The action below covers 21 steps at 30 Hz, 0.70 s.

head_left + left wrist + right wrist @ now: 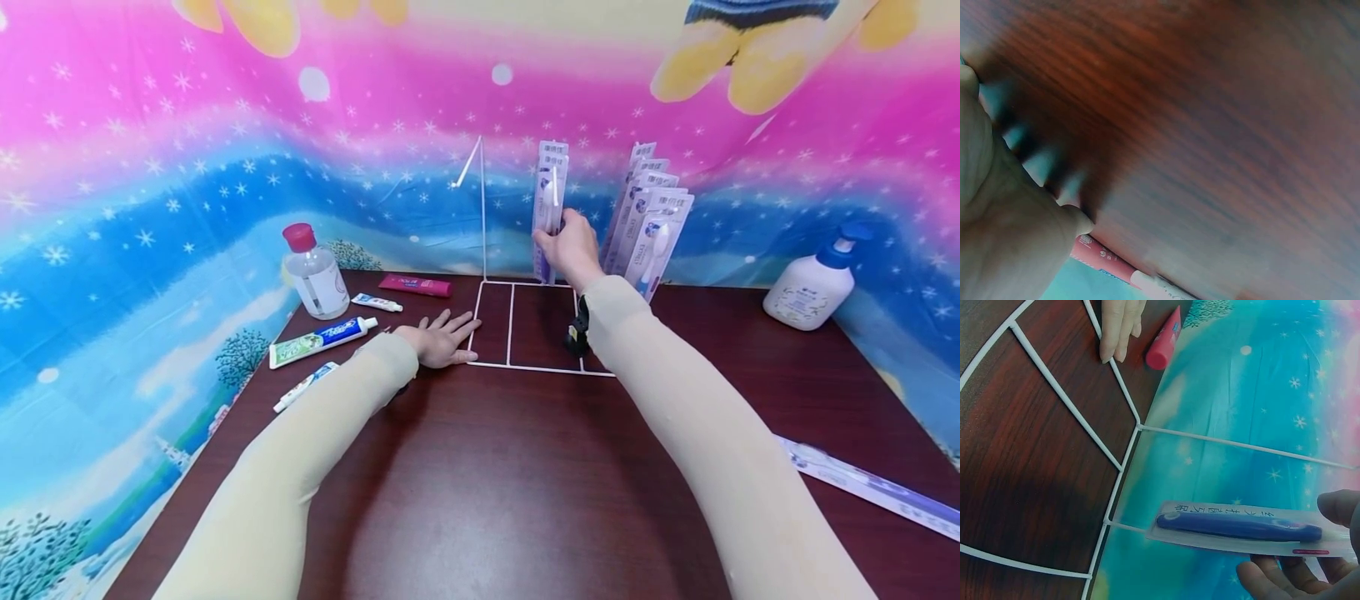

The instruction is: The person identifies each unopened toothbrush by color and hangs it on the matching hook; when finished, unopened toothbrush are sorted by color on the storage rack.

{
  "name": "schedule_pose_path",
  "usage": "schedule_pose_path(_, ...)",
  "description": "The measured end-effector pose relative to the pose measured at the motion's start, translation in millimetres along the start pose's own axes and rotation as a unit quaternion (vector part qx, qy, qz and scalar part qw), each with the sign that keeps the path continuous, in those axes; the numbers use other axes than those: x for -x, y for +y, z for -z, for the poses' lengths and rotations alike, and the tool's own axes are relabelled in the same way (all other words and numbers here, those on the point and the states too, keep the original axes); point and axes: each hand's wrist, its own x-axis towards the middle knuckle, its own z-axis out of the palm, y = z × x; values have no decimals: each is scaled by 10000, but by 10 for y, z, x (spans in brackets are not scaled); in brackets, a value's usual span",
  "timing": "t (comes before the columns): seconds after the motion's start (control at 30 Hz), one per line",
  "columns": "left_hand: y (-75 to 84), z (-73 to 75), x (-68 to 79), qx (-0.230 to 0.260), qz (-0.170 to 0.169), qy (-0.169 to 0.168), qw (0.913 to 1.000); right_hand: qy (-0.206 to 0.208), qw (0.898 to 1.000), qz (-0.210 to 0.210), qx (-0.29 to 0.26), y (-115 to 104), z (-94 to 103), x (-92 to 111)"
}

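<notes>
My right hand [576,248] pinches a packaged toothbrush [552,187] upright at the middle of a white wire rack [509,325]. In the right wrist view, the toothbrush's blue handle [1241,526] shows through the clear pack, thumb on one side and fingers on the other. Another toothbrush pack [553,147] stands just behind it. Several toothbrush packs [660,229] hang in a row on the rack's right. My left hand [442,340] lies on the table with its fingers spread, its fingertips at the rack's left base wire.
Left of the rack lie a pink-red tube [415,286] and several toothpaste tubes [322,340], beside a clear bottle with a red cap [315,275]. A white pump bottle [810,283] stands at the right. Another toothbrush pack [870,485] lies near the right edge.
</notes>
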Motion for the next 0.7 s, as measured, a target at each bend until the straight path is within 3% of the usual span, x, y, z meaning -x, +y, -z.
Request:
schedule_pose_path(0.27, -12, -30, -15, 22, 25, 45, 10000, -192, 9993, -233, -226, 15, 23, 104)
schedule_pose_path(0.47, -24, -40, -30, -6, 33, 60, 10000, -117, 9999, -105, -69, -41, 83, 356)
schedule_pose_path(0.6, -69, -71, -84, 139, -40, 75, 9999, -161, 9992, 358, 97, -103, 184, 680)
schedule_pose_path(0.7, -76, -72, -102, 206, -95, 86, 9997, -194, 9940, 1044, 266, -111, 309, 1016)
